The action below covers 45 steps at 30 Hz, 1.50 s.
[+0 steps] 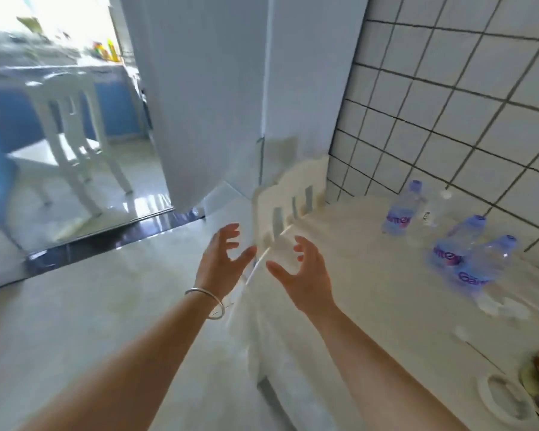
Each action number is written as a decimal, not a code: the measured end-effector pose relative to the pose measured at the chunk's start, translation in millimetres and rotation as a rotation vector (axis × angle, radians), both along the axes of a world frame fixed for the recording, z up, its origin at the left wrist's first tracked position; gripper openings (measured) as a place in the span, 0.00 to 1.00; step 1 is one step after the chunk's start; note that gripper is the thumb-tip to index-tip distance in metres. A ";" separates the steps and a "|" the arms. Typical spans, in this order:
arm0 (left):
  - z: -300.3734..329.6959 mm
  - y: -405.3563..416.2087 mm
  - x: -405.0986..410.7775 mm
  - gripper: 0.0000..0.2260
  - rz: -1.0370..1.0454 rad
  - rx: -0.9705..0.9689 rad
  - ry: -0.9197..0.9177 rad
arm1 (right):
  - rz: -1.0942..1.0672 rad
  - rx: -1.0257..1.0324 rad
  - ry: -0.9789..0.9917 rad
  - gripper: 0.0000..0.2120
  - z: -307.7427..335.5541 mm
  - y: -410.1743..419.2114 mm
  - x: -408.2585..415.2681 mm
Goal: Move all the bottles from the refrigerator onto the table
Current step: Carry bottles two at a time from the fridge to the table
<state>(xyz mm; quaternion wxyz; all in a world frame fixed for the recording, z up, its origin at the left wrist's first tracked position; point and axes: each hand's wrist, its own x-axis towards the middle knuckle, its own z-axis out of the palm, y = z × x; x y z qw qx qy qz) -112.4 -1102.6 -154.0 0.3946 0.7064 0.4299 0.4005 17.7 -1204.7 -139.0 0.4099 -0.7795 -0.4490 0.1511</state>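
In the upper left of the frame a white plastic chair (pixel 72 126) stands on a glossy pale floor (pixel 84 321), blurred by motion. Right of it, filling the upper centre, is the tall white refrigerator (pixel 212 98), its doors shut. At lower centre both bare arms reach forward. The left hand (pixel 221 259), with a silver bangle (pixel 207 301) on its wrist, is spread wide and holds nothing. Just beside it the right hand (pixel 299 269) is likewise spread wide and empty, palm turned toward the left one. Behind the hands rises the cream slatted back of a second chair (pixel 288 197). On the right, a white tabletop (pixel 371 275) against a white tiled wall (pixel 464 104) carries three clear plastic water bottles with purple labels: one upright bottle (pixel 402 209) farther back, and two leaning bottles (pixel 458 244) (pixel 486 265) touching each other nearer the frame's right edge.
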 end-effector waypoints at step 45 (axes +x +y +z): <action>112.3 684.7 -176.6 0.32 -0.178 0.156 -0.032 | -0.235 0.290 0.125 0.34 94.2 697.9 -193.9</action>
